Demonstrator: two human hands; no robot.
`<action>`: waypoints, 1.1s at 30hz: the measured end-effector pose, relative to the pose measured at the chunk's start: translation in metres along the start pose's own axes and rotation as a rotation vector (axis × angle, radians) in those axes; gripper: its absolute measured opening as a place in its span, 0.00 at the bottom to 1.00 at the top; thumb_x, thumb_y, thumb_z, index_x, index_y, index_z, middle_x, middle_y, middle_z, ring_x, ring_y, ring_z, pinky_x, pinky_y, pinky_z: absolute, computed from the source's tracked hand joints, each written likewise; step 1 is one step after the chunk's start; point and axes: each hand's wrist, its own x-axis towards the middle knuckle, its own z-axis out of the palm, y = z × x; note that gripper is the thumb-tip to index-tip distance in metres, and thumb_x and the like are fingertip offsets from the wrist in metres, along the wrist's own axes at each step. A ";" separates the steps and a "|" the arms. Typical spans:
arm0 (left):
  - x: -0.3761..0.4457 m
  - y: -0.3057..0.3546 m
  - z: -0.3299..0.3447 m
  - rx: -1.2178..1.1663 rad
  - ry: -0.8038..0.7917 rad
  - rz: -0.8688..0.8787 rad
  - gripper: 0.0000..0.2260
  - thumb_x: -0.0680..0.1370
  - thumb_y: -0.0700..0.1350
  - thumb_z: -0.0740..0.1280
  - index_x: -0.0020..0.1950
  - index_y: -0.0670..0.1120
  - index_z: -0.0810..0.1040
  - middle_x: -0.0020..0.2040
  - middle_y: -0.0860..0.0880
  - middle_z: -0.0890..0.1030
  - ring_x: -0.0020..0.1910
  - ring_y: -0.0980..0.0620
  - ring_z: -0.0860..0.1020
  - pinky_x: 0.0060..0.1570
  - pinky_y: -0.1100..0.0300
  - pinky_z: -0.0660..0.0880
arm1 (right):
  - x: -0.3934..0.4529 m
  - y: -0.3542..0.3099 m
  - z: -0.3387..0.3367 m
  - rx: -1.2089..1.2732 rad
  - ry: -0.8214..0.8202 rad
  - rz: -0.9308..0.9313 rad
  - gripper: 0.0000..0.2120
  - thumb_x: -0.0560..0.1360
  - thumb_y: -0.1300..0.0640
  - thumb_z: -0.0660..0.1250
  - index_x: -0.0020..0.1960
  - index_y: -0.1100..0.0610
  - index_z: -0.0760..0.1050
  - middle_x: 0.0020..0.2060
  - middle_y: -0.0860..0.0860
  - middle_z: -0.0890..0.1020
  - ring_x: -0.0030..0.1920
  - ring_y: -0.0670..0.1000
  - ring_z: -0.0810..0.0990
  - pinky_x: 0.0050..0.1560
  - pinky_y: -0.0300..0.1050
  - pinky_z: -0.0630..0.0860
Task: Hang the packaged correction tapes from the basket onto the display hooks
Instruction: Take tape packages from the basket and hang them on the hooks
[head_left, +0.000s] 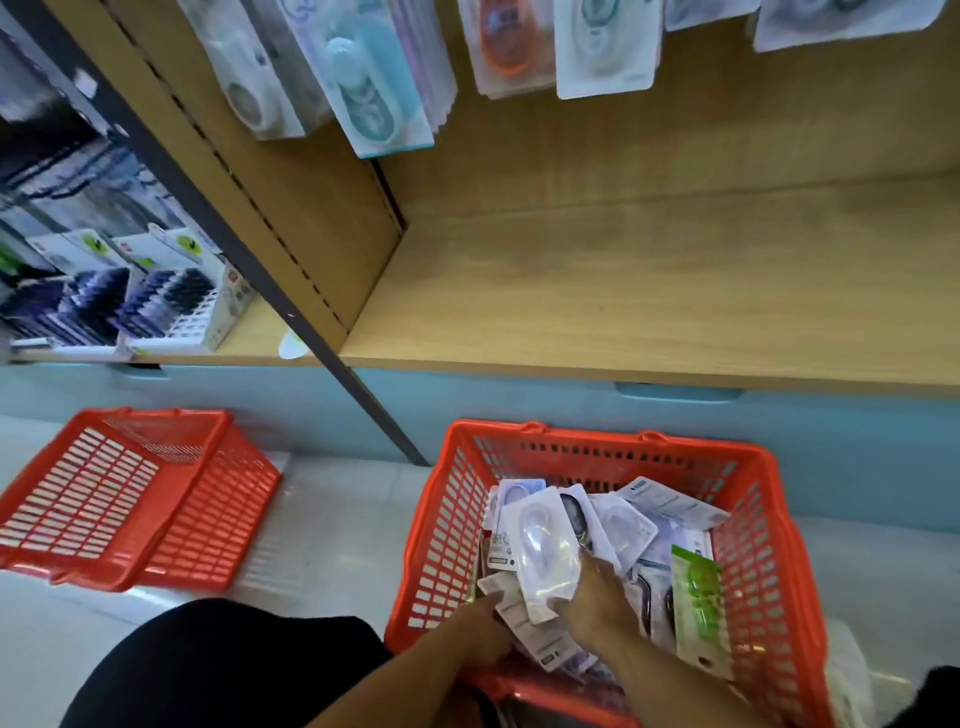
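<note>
A red plastic basket (779, 545) stands on the floor in front of me, holding several packaged correction tapes (623, 519). My right hand (597, 597) grips a white blister pack (548, 551) inside the basket. My left hand (491, 631) reaches in beside it and holds flat packs (524, 618) near the basket's near-left corner. More packaged tapes (374, 78) hang from hooks at the top of the wooden display; the hooks themselves are hidden.
A second red basket (119, 493) lies tipped on the floor to the left. A bare wooden shelf (649, 291) runs under the hanging packs, above a pale blue base (519, 395). Boxed stationery (156, 306) fills the left shelf. My dark-clothed knee (218, 665) is at the bottom.
</note>
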 end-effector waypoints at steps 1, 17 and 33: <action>0.003 0.002 0.003 0.010 -0.018 -0.020 0.29 0.83 0.47 0.65 0.83 0.50 0.59 0.78 0.46 0.70 0.75 0.46 0.73 0.53 0.68 0.72 | 0.006 0.000 0.001 0.041 0.008 0.021 0.42 0.72 0.47 0.74 0.79 0.52 0.56 0.73 0.53 0.69 0.70 0.57 0.71 0.64 0.53 0.74; 0.024 0.004 -0.004 0.606 0.395 0.092 0.10 0.82 0.46 0.65 0.56 0.49 0.85 0.56 0.48 0.86 0.55 0.45 0.84 0.54 0.53 0.78 | 0.020 0.012 -0.029 0.288 0.258 0.106 0.08 0.78 0.56 0.64 0.54 0.48 0.80 0.52 0.55 0.83 0.50 0.59 0.81 0.50 0.51 0.80; 0.021 -0.002 0.018 0.057 0.146 0.204 0.12 0.81 0.51 0.70 0.63 0.50 0.82 0.61 0.51 0.82 0.55 0.54 0.79 0.57 0.60 0.75 | 0.012 0.099 -0.052 0.179 0.221 0.482 0.34 0.75 0.60 0.68 0.78 0.59 0.59 0.63 0.62 0.78 0.60 0.64 0.80 0.57 0.53 0.80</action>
